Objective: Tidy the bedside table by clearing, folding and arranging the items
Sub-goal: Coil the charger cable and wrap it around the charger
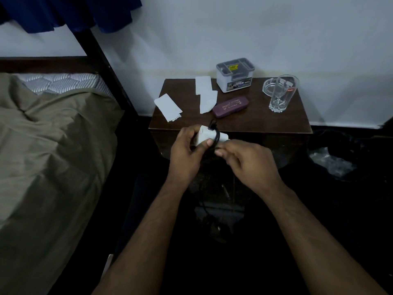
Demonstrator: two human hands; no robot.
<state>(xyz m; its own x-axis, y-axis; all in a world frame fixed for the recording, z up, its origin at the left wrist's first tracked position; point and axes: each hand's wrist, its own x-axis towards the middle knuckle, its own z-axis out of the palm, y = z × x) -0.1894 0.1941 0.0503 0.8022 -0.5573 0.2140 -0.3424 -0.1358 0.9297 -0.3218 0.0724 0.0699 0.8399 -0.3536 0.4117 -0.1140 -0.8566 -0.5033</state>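
In front of the dark wooden bedside table (265, 122) my left hand (185, 154) grips a white charger block (207, 135). A black cable (216, 136) loops around the block, and my right hand (244, 158) pinches that cable just below it. On the table lie three white paper pieces: one at the left edge (168, 107), one at the back (203, 85), one in the middle (208, 102). A maroon glasses case (230, 107) lies beside them. A white organiser box (235, 77), a glass ashtray (269, 87) and a tall drinking glass (281, 93) stand at the back and right.
A bed with an olive cover (53, 145) and a dark frame post (102, 56) stands to the left. Blue cloth (70, 11) hangs top left. The floor is dark, with crumpled clear plastic (331, 160) at the right. The white wall is behind the table.
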